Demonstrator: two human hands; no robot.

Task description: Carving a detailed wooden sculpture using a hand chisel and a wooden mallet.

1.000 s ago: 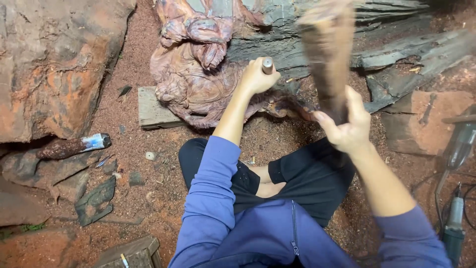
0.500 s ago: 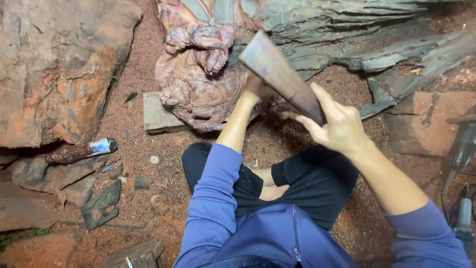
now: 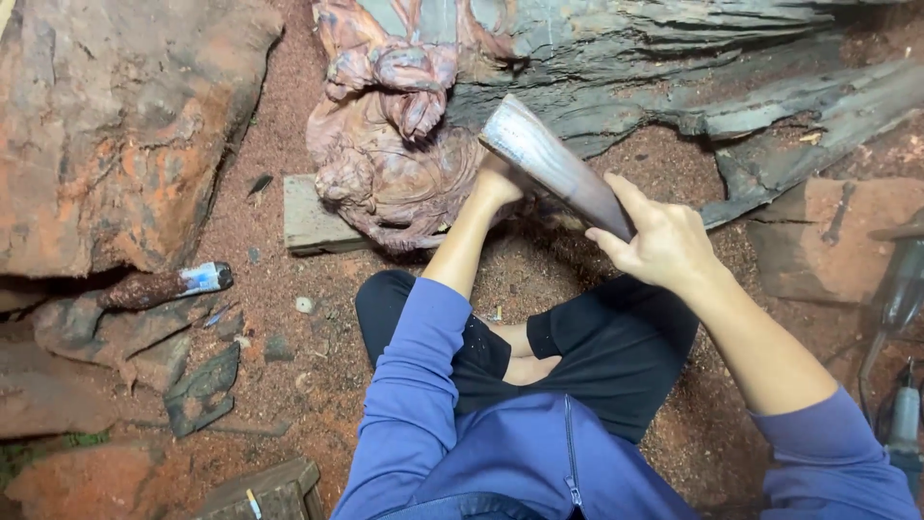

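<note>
**On the red sawdust floor: mallet over a wood carving**

On the ground in front of the seated person, seen from the head camera, a reddish wood carving [image 3: 390, 144] rests partly on a pale flat board [image 3: 313, 220]. The right hand [image 3: 664, 241] is wrapped around the handle of a wooden mallet [image 3: 553, 164], whose broad grey end tilts up and to the left, over the carving's right side. The left hand [image 3: 499, 181] is closed just beside the carving, mostly hidden under the mallet, so what it grips cannot be told. Both arms wear blue sleeves pushed up; the legs are crossed in black trousers.

A big orange-brown rock [image 3: 115, 125] fills the upper left. Below it lies a stick with a pale blue tip [image 3: 168, 284] among dark chips of wood. A long grey log [image 3: 693, 67] runs across the top right. A power tool [image 3: 905, 424] lies at the right edge.
</note>
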